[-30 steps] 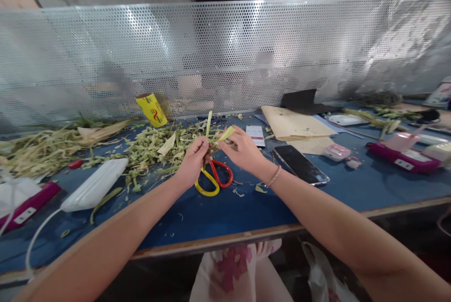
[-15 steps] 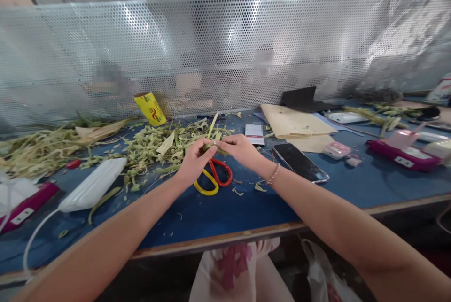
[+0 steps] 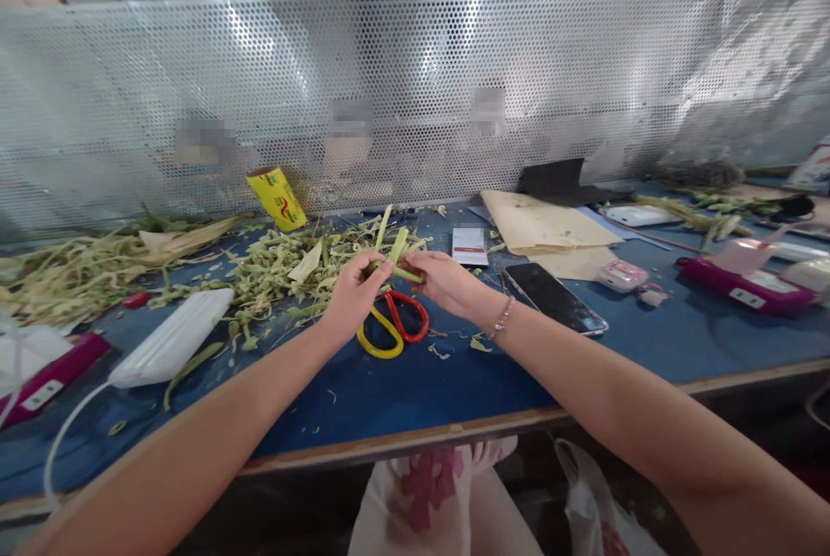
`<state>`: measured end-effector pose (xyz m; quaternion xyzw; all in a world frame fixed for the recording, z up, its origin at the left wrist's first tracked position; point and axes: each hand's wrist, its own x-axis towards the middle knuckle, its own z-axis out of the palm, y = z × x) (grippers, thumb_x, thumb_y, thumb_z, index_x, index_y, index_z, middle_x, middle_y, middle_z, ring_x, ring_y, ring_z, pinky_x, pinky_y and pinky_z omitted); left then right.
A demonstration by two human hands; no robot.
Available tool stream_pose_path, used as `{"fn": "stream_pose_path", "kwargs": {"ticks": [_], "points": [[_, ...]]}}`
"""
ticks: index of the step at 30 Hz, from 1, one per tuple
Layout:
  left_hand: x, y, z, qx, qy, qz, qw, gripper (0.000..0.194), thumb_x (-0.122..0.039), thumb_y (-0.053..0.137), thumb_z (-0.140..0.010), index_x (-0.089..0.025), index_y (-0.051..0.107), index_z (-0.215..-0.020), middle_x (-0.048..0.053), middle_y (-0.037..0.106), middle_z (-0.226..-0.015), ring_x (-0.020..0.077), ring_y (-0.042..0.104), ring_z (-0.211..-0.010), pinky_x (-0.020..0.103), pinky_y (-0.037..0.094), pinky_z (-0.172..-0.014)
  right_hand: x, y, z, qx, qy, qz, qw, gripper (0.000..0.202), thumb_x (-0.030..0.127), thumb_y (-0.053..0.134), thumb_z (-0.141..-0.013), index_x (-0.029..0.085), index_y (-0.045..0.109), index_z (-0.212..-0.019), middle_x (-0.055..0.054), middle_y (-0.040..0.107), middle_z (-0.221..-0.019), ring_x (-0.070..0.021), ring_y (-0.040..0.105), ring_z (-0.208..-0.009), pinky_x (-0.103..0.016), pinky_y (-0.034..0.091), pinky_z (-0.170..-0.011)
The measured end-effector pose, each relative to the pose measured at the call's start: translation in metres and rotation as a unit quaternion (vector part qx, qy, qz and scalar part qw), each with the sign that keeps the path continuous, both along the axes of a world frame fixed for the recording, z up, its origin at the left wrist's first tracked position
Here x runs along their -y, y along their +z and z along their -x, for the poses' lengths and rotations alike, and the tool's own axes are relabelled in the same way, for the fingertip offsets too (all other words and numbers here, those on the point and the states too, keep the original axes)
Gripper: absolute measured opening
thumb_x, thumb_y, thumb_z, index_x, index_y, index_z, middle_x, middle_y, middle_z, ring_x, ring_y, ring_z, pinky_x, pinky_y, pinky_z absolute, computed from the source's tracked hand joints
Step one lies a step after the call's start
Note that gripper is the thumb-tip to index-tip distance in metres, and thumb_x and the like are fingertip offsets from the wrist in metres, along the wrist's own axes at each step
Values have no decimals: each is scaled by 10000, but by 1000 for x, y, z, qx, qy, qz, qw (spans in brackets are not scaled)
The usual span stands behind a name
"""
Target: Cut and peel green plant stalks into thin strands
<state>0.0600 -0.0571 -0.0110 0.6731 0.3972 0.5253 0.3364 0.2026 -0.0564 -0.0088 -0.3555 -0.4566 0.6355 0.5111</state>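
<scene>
My left hand (image 3: 354, 290) and my right hand (image 3: 447, 281) are close together above the middle of the blue table (image 3: 389, 400). Between their fingertips they pinch light green plant strips (image 3: 397, 246). Two strips point up and away, and one lies across towards my right fingers. Right below my hands rests a pair of scissors with one yellow and one red handle loop (image 3: 410, 333); its blades are hidden. Behind and left of my left hand spreads a heap of curled green plant scraps (image 3: 269, 266).
Long dried leaves (image 3: 78, 262), a white power bank (image 3: 175, 340) with a cable, and a yellow tube (image 3: 277, 198) are on the left. To the right lie a phone (image 3: 554, 298), brown paper (image 3: 538, 223) and a purple power strip (image 3: 745, 284). A perforated metal screen (image 3: 415, 98) stands behind.
My right hand has shifted slightly down and turned, and its fingers have parted a little from the left. More of the green strips now shows between them. The scissors have stayed put.
</scene>
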Motion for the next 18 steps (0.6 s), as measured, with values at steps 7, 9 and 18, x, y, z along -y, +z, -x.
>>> {"fn": "stream_pose_path", "kwargs": {"ticks": [7, 9, 18], "points": [[-6, -6, 1, 60, -4, 17, 998, 114, -294, 577, -729, -194, 547, -684, -57, 385, -538, 71, 330, -497, 219, 270, -490, -7, -7, 2, 7, -45, -109, 993, 108, 233, 562, -750, 172, 582, -837, -23, 623, -853, -98, 574, -766, -254, 465, -756], [-7, -7, 2, 79, -20, 24, 996, 115, -298, 582, -725, -195, 545, -690, -55, 388, -541, 73, 335, -500, 223, 271, -489, -8, -9, 3, 16, -48, -110, 993, 116, 233, 553, -756, 171, 566, -853, -23, 615, -867, -92, 574, -764, -250, 465, -750], [-4, -3, -2, 187, -94, 125, 970, 180, -294, 609, -684, -190, 467, -647, -60, 360, -518, 70, 334, -492, 216, 283, -476, -7, -7, 2, 6, -61, -109, 992, 147, 297, 538, -760, 197, 442, -809, -4, 569, -838, -109, 576, -801, -244, 450, -674]]}}
